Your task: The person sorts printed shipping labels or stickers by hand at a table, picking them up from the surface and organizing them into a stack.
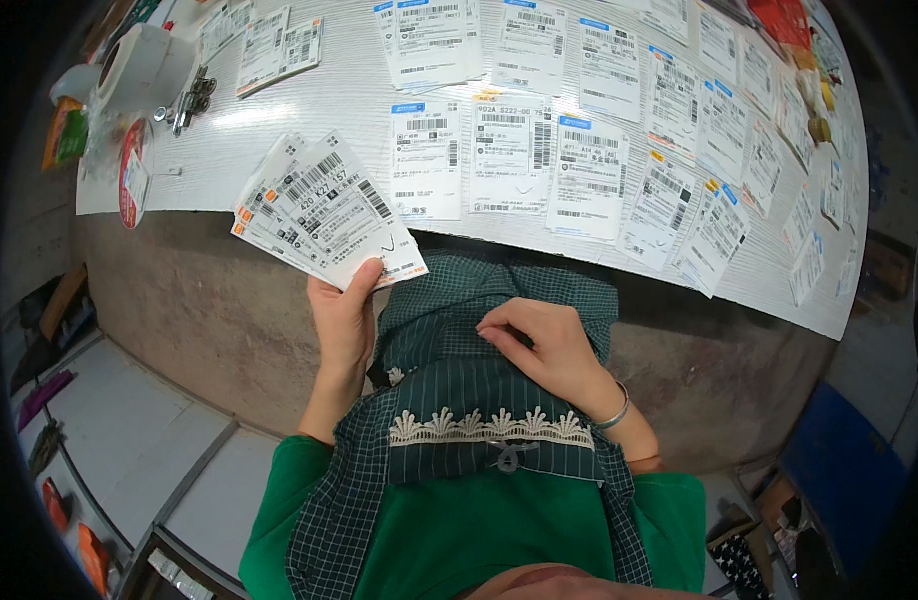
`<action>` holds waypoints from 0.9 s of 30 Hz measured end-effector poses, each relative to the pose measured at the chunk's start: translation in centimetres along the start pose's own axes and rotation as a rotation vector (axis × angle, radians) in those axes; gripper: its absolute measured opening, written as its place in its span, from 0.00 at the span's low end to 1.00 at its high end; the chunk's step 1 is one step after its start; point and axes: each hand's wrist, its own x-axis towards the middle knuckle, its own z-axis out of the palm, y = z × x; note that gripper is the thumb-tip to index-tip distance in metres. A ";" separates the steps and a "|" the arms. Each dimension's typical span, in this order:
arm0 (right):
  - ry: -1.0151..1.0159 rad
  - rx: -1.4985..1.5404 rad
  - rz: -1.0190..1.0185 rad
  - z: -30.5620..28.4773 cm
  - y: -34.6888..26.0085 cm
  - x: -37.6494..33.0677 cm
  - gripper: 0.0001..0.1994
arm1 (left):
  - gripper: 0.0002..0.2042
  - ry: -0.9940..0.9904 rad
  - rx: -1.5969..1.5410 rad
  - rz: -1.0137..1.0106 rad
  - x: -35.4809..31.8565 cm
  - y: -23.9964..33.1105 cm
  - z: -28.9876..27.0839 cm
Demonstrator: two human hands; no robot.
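Observation:
My left hand (pixel 341 318) is closed on a fanned stack of white shipping labels (pixel 329 215). The thumb presses on the lower right corner of the top label, beside a handwritten tick. The fan reaches over the front edge of the white table (pixel 214 135). Above my lap, my right hand (pixel 549 345) is loosely curled, thumb and fingertips close together, with nothing visible in it. A bracelet circles that wrist. Just beyond lie rows of labels, the nearest being one with a blue mark (pixel 587 180) and another (pixel 426 165) to its left.
Several more labels cover the table's middle and right side, and a small stack of labels (pixel 279 52) lies far left. At the left edge are a roll of white material (pixel 139 65), metal clips (pixel 193 103) and a red round piece (pixel 134 170). A blue panel (pixel 841 470) stands at right.

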 end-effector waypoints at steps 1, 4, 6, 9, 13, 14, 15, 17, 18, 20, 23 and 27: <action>-0.004 -0.009 -0.003 0.1 0.0 0.0 0.04 | 0.18 0.003 -0.004 0.013 0.0 0.0 -0.1; 0.010 -0.001 -0.006 0.2 0.0 -0.1 0.04 | 0.18 0.043 0.005 0.108 0.7 0.4 -0.8; 0.007 0.014 0.000 0.2 0.0 -0.2 0.04 | 0.19 0.041 0.036 0.132 1.1 0.9 -1.4; 0.004 0.019 0.004 0.3 0.0 -0.4 0.04 | 0.20 0.029 0.070 0.142 1.1 1.2 -1.8; 0.025 0.011 -0.019 0.3 0.0 -0.6 0.04 | 0.21 0.019 0.050 0.115 0.7 0.8 -1.2; 0.009 0.021 -0.011 0.3 0.0 -0.6 0.04 | 0.21 0.020 0.052 0.112 0.6 0.7 -0.9; -0.002 0.027 0.003 0.2 -0.1 -0.5 0.04 | 0.21 0.016 0.050 0.105 0.5 0.5 -0.6; -0.010 0.033 0.017 0.1 -0.1 -0.6 0.04 | 0.21 -0.004 0.065 0.057 0.2 0.4 0.2; -0.006 0.027 0.013 -0.1 0.1 -0.7 0.04 | 0.21 -0.018 0.070 0.038 0.1 0.2 0.6; 0.007 0.022 -0.003 -0.1 0.3 -0.8 0.04 | 0.20 0.004 0.045 0.036 -0.1 0.0 0.7; 0.051 -0.011 -0.048 -0.2 0.4 -0.9 0.05 | 0.20 0.002 0.022 0.029 0.1 -0.2 1.0; 0.054 0.013 -0.070 -0.5 0.5 -0.8 0.05 | 0.19 -0.020 0.048 0.024 0.3 -0.1 1.0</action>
